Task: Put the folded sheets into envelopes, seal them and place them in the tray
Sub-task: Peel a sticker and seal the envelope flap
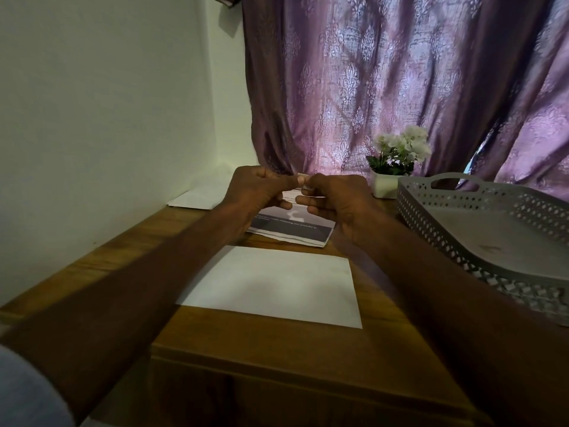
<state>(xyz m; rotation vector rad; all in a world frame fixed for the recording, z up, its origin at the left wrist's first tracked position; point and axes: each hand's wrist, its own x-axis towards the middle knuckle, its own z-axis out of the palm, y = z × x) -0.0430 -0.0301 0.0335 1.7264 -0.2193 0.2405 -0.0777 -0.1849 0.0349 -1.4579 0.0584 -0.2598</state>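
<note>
envelope (271,286) flat on desk, nearer than both hands | L grip (261,192) + R grip (334,200) pinching small strip (303,180)

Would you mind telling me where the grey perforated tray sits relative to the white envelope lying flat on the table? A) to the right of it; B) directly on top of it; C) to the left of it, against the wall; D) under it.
A: the tray stands on the wooden table at the right, apart from the white envelope, which lies flat in the middle.
</note>
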